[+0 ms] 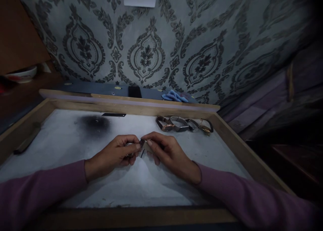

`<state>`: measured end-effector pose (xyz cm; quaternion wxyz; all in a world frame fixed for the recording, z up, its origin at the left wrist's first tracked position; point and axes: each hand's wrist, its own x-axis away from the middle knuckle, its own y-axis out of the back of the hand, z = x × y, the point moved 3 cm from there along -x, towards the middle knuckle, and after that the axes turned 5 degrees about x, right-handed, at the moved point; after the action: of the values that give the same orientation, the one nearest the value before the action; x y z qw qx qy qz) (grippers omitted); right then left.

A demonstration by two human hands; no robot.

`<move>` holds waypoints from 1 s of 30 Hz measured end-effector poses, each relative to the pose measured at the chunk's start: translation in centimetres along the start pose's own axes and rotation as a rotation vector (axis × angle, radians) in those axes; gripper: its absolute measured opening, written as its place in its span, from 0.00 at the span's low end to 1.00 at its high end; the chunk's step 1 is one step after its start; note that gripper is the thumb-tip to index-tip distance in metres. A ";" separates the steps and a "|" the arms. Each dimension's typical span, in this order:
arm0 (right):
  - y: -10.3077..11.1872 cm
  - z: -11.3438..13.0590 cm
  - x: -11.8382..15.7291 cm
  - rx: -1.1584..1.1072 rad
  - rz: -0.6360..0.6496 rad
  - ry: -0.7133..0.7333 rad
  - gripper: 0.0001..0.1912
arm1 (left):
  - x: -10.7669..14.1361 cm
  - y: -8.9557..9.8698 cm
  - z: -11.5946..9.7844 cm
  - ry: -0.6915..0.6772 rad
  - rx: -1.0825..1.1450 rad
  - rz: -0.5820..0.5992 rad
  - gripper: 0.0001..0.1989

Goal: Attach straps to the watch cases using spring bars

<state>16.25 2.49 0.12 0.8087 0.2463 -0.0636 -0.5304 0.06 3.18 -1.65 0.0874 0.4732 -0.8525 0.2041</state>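
Low over the white work surface, my left hand (118, 152) is closed around a small round, shiny thing that looks like a wristwatch (130, 149), mostly covered by the fingers. My right hand (168, 150) pinches a dark strap end (142, 143) between thumb and fingers, right beside the left fingertips. Whether this strap is joined to the watch cannot be made out. A thin dark strip (142, 153) shows just below the fingertips. Several wristwatches (179, 124) with closed bands stand in a row beyond my right hand.
A raised wooden frame (131, 103) borders the surface. A flat black strip (113, 114) lies near the back edge, and a long dark tool or strap (27, 140) at the left. Behind the frame are a blue cloth (174, 95) and a black flat object (134, 91).
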 end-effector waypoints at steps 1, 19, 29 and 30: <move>-0.1 -0.1 0.0 -0.032 0.007 -0.018 0.12 | 0.0 0.0 0.0 0.001 0.006 -0.003 0.13; 0.4 -0.5 -0.6 -0.169 -0.004 -0.079 0.16 | 0.3 0.4 -0.6 0.023 0.099 0.070 0.15; 0.8 -0.1 -0.5 -0.106 -0.048 -0.037 0.15 | 0.9 1.1 -1.3 0.040 0.215 0.188 0.11; 0.8 -0.1 -0.5 -0.101 -0.052 -0.026 0.15 | 0.9 1.0 -1.3 0.048 0.200 0.192 0.10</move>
<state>16.74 3.21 0.53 0.8052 0.1997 -0.0410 -0.5568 -1.36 3.49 -0.44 0.0402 0.3910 -0.8669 0.3066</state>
